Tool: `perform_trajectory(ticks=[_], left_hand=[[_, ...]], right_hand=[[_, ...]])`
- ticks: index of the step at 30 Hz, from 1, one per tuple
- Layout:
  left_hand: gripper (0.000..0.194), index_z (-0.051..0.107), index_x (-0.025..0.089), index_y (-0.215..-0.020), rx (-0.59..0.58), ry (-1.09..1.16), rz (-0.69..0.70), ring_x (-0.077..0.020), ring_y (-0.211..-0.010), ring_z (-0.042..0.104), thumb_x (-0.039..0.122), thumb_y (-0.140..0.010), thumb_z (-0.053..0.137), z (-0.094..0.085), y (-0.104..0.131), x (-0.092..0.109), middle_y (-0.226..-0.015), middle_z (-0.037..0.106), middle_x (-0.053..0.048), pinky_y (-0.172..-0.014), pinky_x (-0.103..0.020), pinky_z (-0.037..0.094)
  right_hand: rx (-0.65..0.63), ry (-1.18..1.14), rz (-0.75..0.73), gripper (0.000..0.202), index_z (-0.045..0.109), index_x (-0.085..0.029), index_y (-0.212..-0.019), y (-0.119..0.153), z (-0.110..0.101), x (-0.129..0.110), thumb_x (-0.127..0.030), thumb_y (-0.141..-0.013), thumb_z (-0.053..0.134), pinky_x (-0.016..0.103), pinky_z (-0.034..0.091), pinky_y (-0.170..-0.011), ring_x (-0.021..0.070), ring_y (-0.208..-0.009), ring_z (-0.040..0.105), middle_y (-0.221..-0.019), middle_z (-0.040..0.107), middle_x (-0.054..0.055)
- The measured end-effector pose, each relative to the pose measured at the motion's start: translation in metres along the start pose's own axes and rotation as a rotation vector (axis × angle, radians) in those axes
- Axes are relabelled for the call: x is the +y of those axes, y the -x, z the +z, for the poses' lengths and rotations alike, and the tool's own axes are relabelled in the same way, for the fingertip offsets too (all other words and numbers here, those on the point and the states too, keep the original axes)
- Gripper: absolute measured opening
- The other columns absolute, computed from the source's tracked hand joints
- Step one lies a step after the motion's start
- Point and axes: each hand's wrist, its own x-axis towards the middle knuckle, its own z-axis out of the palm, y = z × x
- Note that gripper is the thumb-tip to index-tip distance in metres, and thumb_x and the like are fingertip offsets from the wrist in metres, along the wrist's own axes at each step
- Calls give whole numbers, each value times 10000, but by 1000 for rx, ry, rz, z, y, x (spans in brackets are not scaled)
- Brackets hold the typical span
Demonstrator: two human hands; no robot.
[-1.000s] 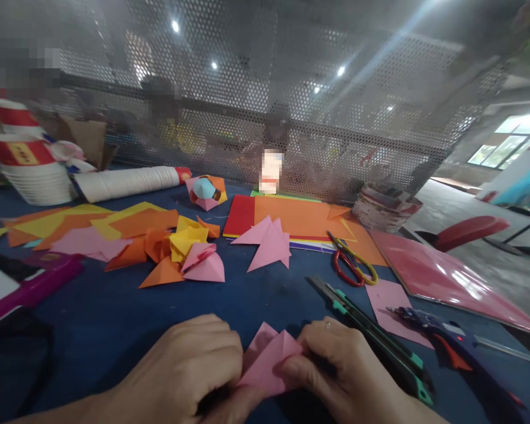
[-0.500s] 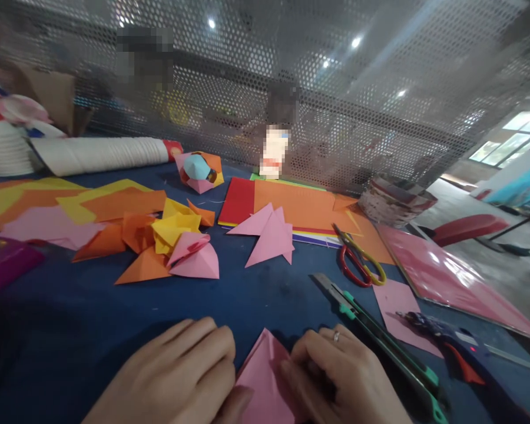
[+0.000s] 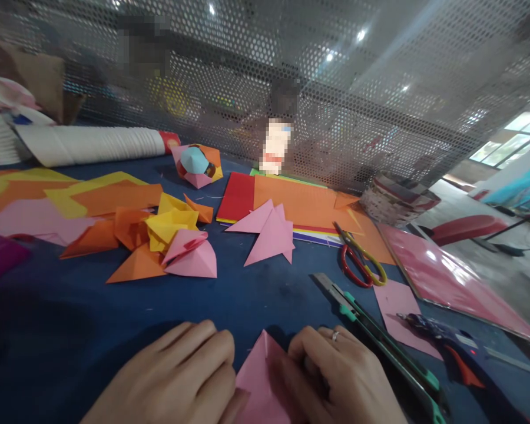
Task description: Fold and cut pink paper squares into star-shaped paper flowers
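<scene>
A folded piece of pink paper [image 3: 262,377] lies at the bottom middle with its pointed tip facing away from me. My left hand [image 3: 181,377] is curled at its left edge, the thumb on the paper. On the other edge, my right hand [image 3: 340,377], with a ring on one finger, pinches the paper between thumb and bent fingers. The paper's near end is cut off by the frame. Beyond it lie folded pink triangles [image 3: 271,235]. To the right of my right hand rests a green and black utility knife [image 3: 375,330], its blade out.
Scissors [image 3: 357,259], a glue gun [image 3: 446,341] and a pink packet [image 3: 450,277] lie at right. Folded orange, yellow and pink pieces [image 3: 172,235] sit at left. Behind are stacked coloured sheets [image 3: 291,200], paper cups [image 3: 92,144] and a perforated metal screen [image 3: 229,76].
Both hands stay on the pink paper with barely any movement; the right fingers have shifted slightly along its edge. The camera view has tilted a little.
</scene>
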Motion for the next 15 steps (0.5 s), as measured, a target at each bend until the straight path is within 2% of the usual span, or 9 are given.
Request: perform_trajectory(ticks=[8,12,15], left_hand=[[295,496,200,-555,-9,5,-3,-192,-571,402,114,-828,423,-1,-3,-1,-574,470,-19,-554,-347,284],[286,548,195,-581,95,-37,33,-198,-598,460,131,-838,438,-3,-4,-1,-589,522,-24,-581,-351,337],[214,609,182,-664,180,-57,80,-199,-713,541,149,-838,489,-4,-7,0,-703,613,-28,-703,-356,419]], right_hand=[[-10,-8,16,140,523,-208,-710,-1,-2,-2,-210,-850,520,236,287,-494,97,-465,425,-543,496,-45],[-24,24,3,131,515,-212,-710,-1,-1,-1,-206,-841,522,239,294,-510,100,-467,431,-543,504,-53],[-46,35,20,127,513,-212,-711,-1,-1,-1,-209,-837,521,242,299,-525,107,-488,449,-556,517,-51]])
